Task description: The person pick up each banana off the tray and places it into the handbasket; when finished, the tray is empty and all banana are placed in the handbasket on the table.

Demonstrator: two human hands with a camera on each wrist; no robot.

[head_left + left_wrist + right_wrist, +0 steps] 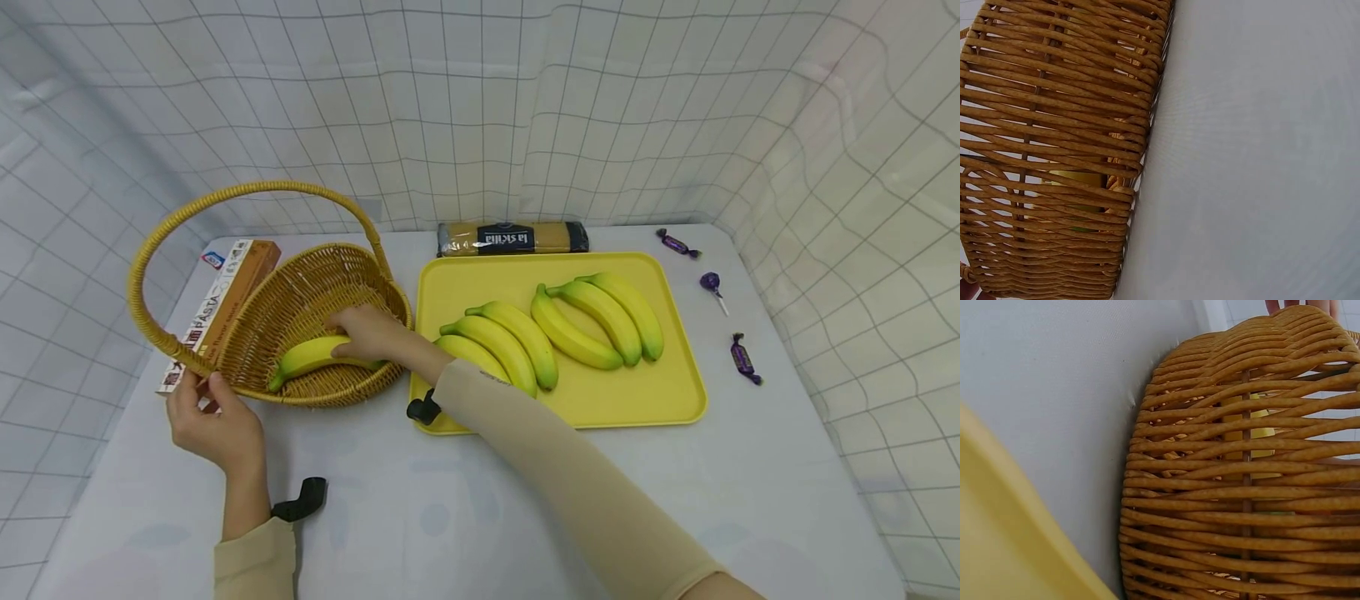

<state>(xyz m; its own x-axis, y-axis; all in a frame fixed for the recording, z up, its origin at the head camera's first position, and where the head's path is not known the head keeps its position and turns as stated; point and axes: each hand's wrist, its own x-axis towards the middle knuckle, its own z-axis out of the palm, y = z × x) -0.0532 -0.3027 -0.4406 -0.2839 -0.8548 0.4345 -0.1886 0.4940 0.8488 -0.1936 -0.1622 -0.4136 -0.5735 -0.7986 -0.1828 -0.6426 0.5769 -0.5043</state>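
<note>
A wicker basket [307, 275] with a tall arched handle [262, 188] stands at the left of the table. My left hand [217, 425] grips its rim at the near foot of the handle, thumb on the near side. Inside the basket lies a banana [303, 358], its green tip toward the left. My right hand [375, 333] reaches in over the basket's right rim and holds this banana, thumb against it; part of the fruit is hidden under the hand. Through the weave the banana [1079, 181] shows as a yellow patch in the left wrist view.
On the yellow tray [630, 404] right of the basket lie several more bananas [592, 321]. A pasta packet [513, 238] lies behind the tray, and a pasta box [225, 300] left of the basket. Wrapped candies [742, 358] and a lollipop [711, 283] lie at the right.
</note>
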